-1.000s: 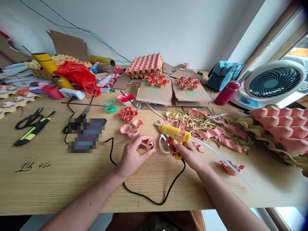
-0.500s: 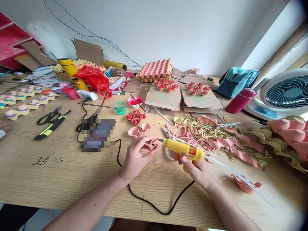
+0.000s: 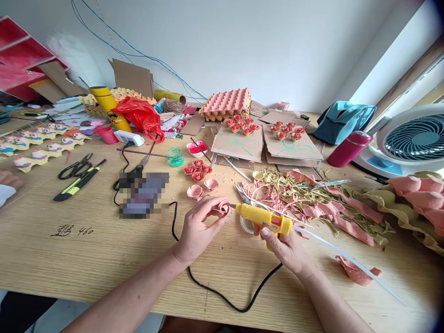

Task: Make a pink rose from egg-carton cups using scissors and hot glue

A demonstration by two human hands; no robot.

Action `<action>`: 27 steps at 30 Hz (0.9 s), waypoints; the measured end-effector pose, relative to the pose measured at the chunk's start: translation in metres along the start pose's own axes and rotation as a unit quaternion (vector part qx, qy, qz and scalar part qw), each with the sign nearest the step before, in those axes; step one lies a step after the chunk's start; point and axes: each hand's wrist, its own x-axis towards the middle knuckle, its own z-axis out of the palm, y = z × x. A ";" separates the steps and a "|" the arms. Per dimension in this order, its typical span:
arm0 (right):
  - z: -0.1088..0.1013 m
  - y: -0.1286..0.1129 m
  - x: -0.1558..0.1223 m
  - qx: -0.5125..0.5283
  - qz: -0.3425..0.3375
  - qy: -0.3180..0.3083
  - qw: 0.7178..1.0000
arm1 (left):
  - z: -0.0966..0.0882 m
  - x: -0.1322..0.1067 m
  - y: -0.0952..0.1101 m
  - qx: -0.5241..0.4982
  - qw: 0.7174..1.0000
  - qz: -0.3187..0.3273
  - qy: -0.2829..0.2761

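Note:
Between the thumb and fingers of my left hand (image 3: 199, 226) is a small pink curled paper-pulp flower (image 3: 225, 209). My right hand (image 3: 286, 247) grips a yellow hot glue gun (image 3: 263, 217), whose metal nozzle points left and meets the flower's edge. A long clear glue stick (image 3: 347, 254) runs out of the gun's back, and a black cord (image 3: 239, 309) loops below on the table. Just beyond my left hand lie two pink pulp cups (image 3: 194, 191) and a cluster of several red flowers (image 3: 197, 170).
Scissors (image 3: 244, 196) lie by pink and green pulp scraps (image 3: 277, 189). Cardboard sheets (image 3: 237, 145) with red flowers stand behind. Left are a utility knife (image 3: 79, 180), black-handled scissors (image 3: 75, 166) and a blurred-out object (image 3: 144, 194). Another person's hand (image 3: 10, 179) shows at the left edge. A fan (image 3: 412, 138) stands right.
The glue gun's nozzle has come up against the flower, which appears slightly turned in my left hand. The whole view has shifted a little.

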 end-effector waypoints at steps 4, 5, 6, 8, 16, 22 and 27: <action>0.000 0.000 0.000 -0.015 -0.008 0.007 1.000 | 0.000 0.000 0.000 0.006 1.000 0.013 0.002; 0.001 -0.001 0.000 -0.018 -0.012 0.007 1.000 | 0.000 0.000 0.000 0.007 1.000 0.014 0.002; 0.001 -0.001 0.000 -0.021 -0.017 0.007 1.000 | 0.000 0.000 0.001 0.008 1.000 0.015 0.002; 0.001 -0.002 0.000 -0.022 -0.027 0.012 0.999 | -0.001 0.000 0.001 0.012 1.000 0.015 0.003; 0.002 0.002 0.000 -0.052 -0.052 0.028 0.997 | -0.001 0.000 0.002 0.019 1.000 0.003 0.004; 0.004 0.015 -0.004 -0.091 -0.044 0.034 0.994 | -0.002 0.000 0.002 0.015 1.000 0.001 0.002; 0.004 0.010 -0.003 -0.107 -0.073 0.048 0.990 | -0.001 0.001 0.002 0.017 1.000 -0.003 0.003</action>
